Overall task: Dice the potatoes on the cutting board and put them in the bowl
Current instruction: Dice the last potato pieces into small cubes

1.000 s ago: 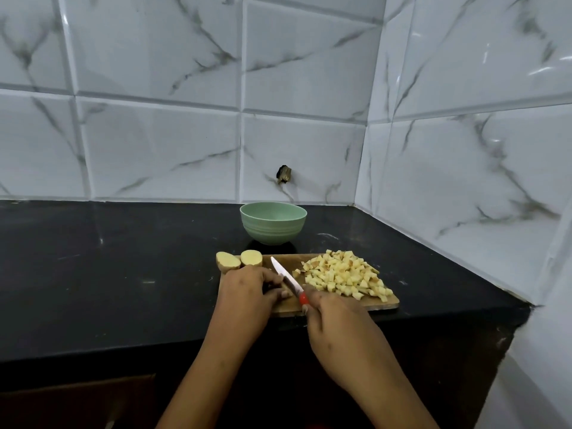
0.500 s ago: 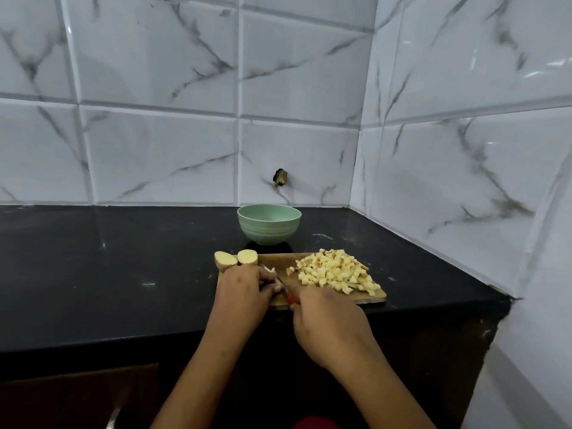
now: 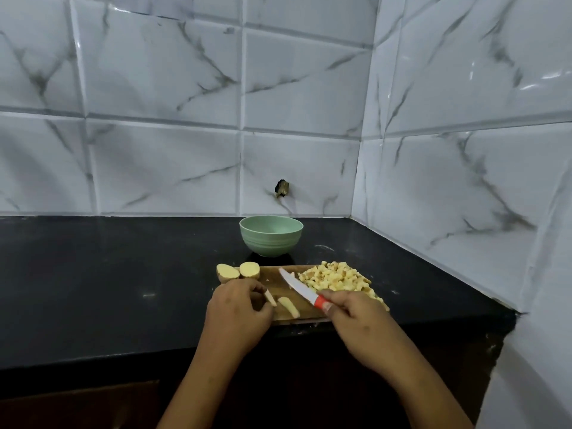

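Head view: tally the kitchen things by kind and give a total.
Potato halves: 2
Potato strips: 2
Dice pile: 1
Knife: 1
Bowl: 1
Board: 1
Total: 8

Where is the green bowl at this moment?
In the head view the green bowl stands on the black counter near centre frame, just behind the cutting board and the two potato halves, before the tiled wall.
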